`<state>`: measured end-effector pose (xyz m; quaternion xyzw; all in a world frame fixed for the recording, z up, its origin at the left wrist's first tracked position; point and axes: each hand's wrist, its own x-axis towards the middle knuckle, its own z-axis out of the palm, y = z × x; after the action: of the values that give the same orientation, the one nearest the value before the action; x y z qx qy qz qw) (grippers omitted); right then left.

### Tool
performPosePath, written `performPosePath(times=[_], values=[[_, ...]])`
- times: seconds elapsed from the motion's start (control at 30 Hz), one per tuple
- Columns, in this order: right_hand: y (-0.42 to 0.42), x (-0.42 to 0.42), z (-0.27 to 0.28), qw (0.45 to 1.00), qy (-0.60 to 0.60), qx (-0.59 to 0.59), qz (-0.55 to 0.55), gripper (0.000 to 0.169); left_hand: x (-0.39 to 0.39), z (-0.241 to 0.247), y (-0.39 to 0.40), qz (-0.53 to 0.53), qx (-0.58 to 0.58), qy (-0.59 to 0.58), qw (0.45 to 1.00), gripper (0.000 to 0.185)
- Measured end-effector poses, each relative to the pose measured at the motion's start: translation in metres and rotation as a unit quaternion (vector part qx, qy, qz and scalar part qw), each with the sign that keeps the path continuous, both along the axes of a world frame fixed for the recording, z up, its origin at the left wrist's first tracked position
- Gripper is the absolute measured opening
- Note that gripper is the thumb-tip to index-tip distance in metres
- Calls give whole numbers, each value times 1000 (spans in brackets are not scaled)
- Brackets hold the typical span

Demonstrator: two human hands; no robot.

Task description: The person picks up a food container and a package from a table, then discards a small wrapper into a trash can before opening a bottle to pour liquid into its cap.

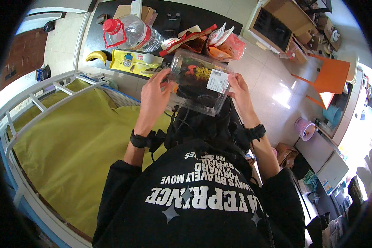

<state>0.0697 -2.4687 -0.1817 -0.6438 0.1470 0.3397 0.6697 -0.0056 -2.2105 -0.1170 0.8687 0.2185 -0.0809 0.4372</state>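
A clear plastic clamshell food container (190, 99) is held up above my lap, tilted, with a white barcode label on its right side. Its contents look dark through the lid, and I cannot tell what they are. My left hand (155, 98) grips the left edge between thumb and fingers. At the opposite edge, beside the label, my right hand (240, 90) pinches the plastic. Just beyond the container on the black table (156, 9) lie a yellow packet with a cartoon figure (127, 61) and a red-edged snack bag (193, 42).
A large clear water bottle with a red cap (133, 32) lies on the table near a banana (96, 56). Farther right is a red-and-white plastic bag (228, 46). A bed with a green sheet (74, 130) and white rail is left; an orange chair (331, 74) stands right.
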Motion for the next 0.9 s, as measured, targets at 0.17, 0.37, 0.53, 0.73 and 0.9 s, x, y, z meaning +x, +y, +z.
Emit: performPosePath(times=[0.17,0.37,0.53,0.73,0.9], values=[[-1,-1,-12,1000,-27,-14,3,45,-14,21,21,13,-16,-34,999,42],[5,4,-6,1000,-20,-21,-13,39,-57,-24,37,-37,-65,144,987,49],[4,6,-5,1000,-7,-4,-4,34,-55,-42,26,-81,-131,224,962,38],[5,12,6,1000,17,-10,19,35,-60,-57,27,3,-303,200,932,26],[4,15,4,998,9,-42,40,40,-60,-58,28,0,-334,166,928,29]])
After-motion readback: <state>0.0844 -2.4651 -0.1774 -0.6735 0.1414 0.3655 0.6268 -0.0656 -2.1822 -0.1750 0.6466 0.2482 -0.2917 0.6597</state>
